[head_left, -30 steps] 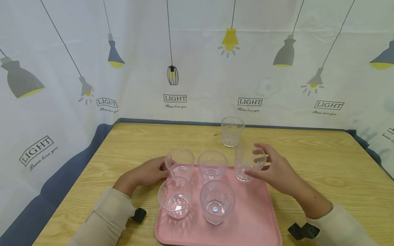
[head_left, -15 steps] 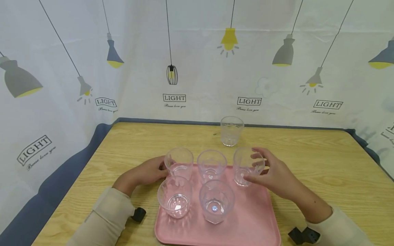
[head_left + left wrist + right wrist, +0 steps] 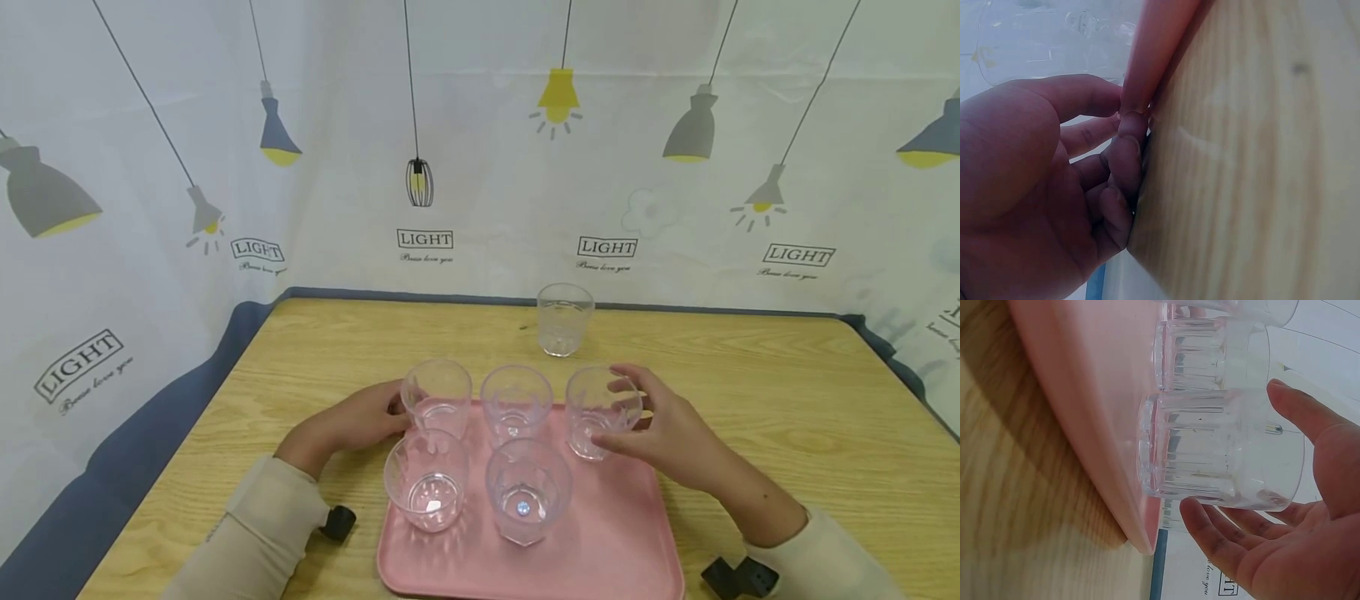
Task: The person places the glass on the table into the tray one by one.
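A pink tray (image 3: 600, 533) lies on the table with several clear tumblers standing on it. At its back right corner, my right hand (image 3: 667, 425) holds a clear tumbler (image 3: 588, 417), thumb on the near side and fingers around the far side; the right wrist view shows this tumbler (image 3: 1210, 450) upright on the tray. My left hand (image 3: 367, 417) pinches the tray's left rim (image 3: 1157, 56) between thumb and curled fingers in the left wrist view. Beside that hand stands another tumbler (image 3: 437, 400). Tumblers also stand at back middle (image 3: 516, 404), front left (image 3: 426, 483) and front middle (image 3: 528, 492).
One more clear tumbler (image 3: 564, 321) stands on the wooden table (image 3: 765, 383) behind the tray, near the back edge. A white curtain (image 3: 495, 167) printed with lamps encloses the table's back and sides. Black devices (image 3: 738, 577) sit at the wrists.
My right hand has brought its tumbler a little toward me and down onto the tray's back right corner, level with the back row. The left hand has stayed on the tray's rim.
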A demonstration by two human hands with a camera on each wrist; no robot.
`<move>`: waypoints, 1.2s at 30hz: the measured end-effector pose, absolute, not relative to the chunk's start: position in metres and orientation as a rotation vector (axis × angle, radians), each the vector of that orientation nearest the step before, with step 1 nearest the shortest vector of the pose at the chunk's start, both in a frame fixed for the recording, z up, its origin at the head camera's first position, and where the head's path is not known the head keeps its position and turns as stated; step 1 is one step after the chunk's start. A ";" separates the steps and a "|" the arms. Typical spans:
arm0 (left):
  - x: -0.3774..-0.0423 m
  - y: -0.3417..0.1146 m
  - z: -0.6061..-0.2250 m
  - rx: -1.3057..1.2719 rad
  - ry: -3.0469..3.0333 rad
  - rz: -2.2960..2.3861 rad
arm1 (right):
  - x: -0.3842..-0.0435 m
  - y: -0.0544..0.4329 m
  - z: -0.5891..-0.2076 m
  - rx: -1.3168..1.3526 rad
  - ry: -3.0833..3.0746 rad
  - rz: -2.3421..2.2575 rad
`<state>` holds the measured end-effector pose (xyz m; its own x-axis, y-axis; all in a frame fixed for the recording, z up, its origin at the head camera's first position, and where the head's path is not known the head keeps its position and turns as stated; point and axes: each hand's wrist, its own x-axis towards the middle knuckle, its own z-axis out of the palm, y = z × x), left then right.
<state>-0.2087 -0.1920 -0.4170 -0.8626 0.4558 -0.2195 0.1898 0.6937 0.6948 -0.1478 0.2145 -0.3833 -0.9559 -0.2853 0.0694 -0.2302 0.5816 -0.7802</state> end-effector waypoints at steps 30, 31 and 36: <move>-0.208 -0.192 -0.419 0.503 2.526 1.000 | -0.148 0.217 -0.376 -0.476 2.707 -1.304; -0.208 -0.192 -0.419 0.505 2.526 0.998 | -0.148 0.217 -0.375 -0.474 2.710 -1.310; -0.208 -0.193 -0.419 0.506 2.528 0.997 | -0.152 0.219 -0.369 -0.456 2.717 -1.300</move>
<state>-0.2082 -0.1925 -0.4189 -0.8649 0.4560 -0.2101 0.1898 0.6844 0.7040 -0.1524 0.2195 -0.3689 -0.9506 -0.3074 0.0425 -0.2260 0.5918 -0.7738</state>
